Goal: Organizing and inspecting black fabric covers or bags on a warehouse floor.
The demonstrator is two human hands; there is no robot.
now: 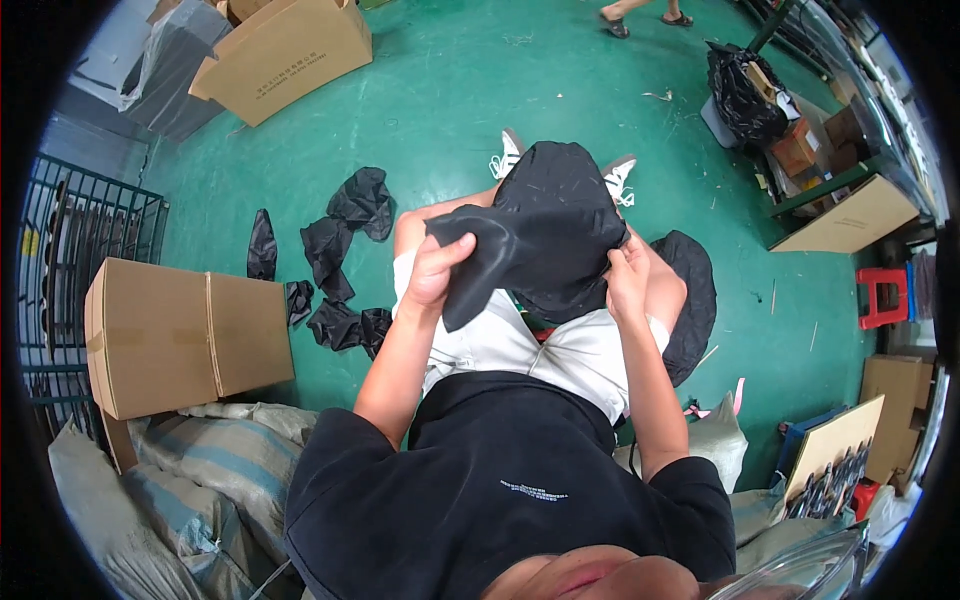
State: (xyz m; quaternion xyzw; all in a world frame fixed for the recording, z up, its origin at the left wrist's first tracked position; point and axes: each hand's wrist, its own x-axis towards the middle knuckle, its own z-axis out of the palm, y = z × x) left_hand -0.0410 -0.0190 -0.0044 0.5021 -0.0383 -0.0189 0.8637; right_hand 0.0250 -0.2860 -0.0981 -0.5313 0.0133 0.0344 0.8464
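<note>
A smooth black piece of fabric (478, 262) is stretched sideways above my lap. My left hand (438, 268) pinches its left part, thumb on top, and a loose flap hangs below. At the fabric's right end, my right hand (627, 278) grips the edge with closed fingers. Behind and under it, a larger rounded black cloth bundle (560, 170) rests between my knees. Another rounded black cloth piece (690, 310) lies by my right leg. To my left, several crumpled black fabric pieces (362, 203) lie on the green floor.
A closed cardboard box (150, 335) stands at the left beside stuffed woven sacks (235, 450). An open carton (290, 65) is at the far left. Far right are a black bag-lined bin (745, 105) and a red stool (882, 298). Another person's feet (617, 25) show at the top.
</note>
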